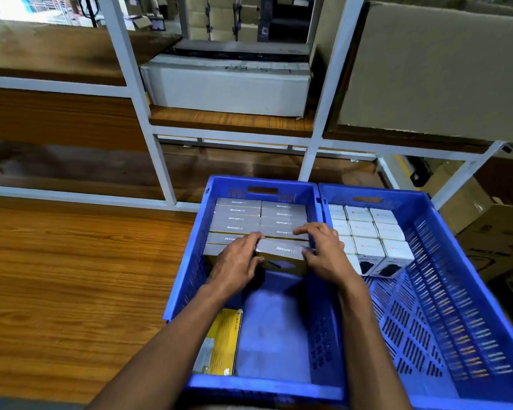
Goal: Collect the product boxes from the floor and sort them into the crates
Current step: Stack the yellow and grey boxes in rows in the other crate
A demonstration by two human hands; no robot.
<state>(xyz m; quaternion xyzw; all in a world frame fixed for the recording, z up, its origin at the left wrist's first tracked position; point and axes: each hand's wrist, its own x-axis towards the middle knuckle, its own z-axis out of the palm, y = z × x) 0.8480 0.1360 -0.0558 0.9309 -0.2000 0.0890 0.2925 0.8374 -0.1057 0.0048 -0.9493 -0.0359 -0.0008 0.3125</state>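
Two blue crates stand side by side on the wooden floor. The left crate [187, 261] holds two rows of grey product boxes [237, 218] standing on edge at its far end. Both my hands are on the nearest grey box [282, 253] of the right row. My left hand [237, 261] grips its left end and my right hand [323, 253] grips its right end, with fingers over the top. A yellow box [222, 341] lies flat at the crate's near left. The right crate [456, 261] holds several white boxes [367, 232] at its far left.
A white metal rack [160, 149] with wooden shelves stands right behind the crates. On it sit a white carton [228, 87] and a large brown carton [433, 69]. More brown cartons [492, 226] lie on the floor at the right. Wooden floor [71, 276] stretches to the left.
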